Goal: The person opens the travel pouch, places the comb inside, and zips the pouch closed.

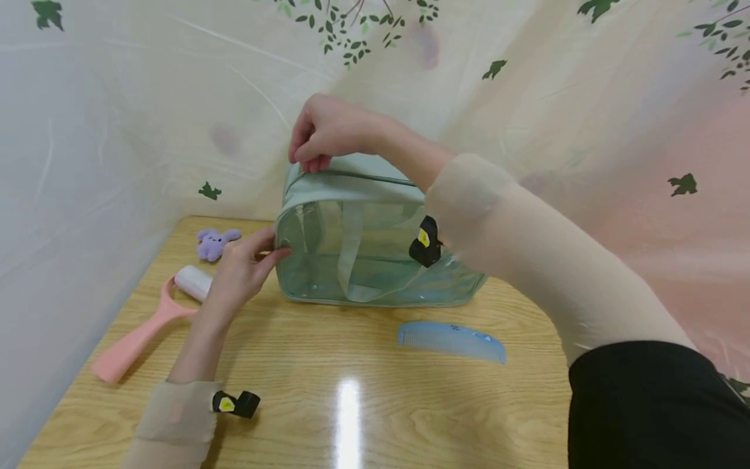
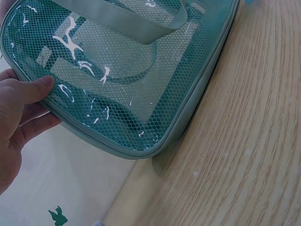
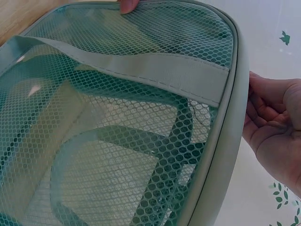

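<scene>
A mint-green toiletry bag (image 1: 381,260) with clear mesh-patterned sides and a strap handle (image 1: 351,254) stands upright on the table. My left hand (image 1: 240,270) pinches its left side edge, the thumb (image 2: 44,84) on the clear front panel and the fingers behind. Above the bag's top left corner, my right hand (image 1: 336,130) has its fingers curled down at the zipper (image 1: 369,176). In the right wrist view that right hand (image 3: 277,122) is bent against the bag's top rim (image 3: 230,136); the zipper pull is hidden by the fingers.
A blue comb (image 1: 451,340) lies in front of the bag. To the left are a pink-handled lint roller (image 1: 137,335) with a white roll, partly behind the left wrist, and a small purple plush toy (image 1: 213,244). A leaf-patterned curtain (image 1: 234,117) hangs behind the wooden table (image 1: 305,391).
</scene>
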Tool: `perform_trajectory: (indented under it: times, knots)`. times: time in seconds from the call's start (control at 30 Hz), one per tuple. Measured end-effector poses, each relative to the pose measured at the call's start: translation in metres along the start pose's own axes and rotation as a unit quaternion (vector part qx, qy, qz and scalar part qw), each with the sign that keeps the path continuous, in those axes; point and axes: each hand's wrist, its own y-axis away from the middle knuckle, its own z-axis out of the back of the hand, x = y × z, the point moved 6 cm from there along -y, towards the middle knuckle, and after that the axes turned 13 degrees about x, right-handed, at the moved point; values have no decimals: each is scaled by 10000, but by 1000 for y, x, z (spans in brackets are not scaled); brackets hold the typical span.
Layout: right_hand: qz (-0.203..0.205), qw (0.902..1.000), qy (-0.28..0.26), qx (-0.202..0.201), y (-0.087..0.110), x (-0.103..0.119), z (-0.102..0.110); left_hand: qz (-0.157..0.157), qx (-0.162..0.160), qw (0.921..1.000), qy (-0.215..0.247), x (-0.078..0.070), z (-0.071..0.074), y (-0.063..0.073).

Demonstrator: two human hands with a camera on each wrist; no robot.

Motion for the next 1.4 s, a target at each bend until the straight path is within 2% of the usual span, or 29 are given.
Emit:
perform_trajectory:
  times: [0.57,0.9,1.4]
  knots:
    - [430,9988,94,-193,3,-4,-3,22,15,10000,0,0,1,0]
    - [206,9988,441,-50,-5,2,-8,18,49,10000,45,0,-1,0]
    - [432,9984,302,-204,-7,-2,-10,57,36,9999,148,0,-1,1]
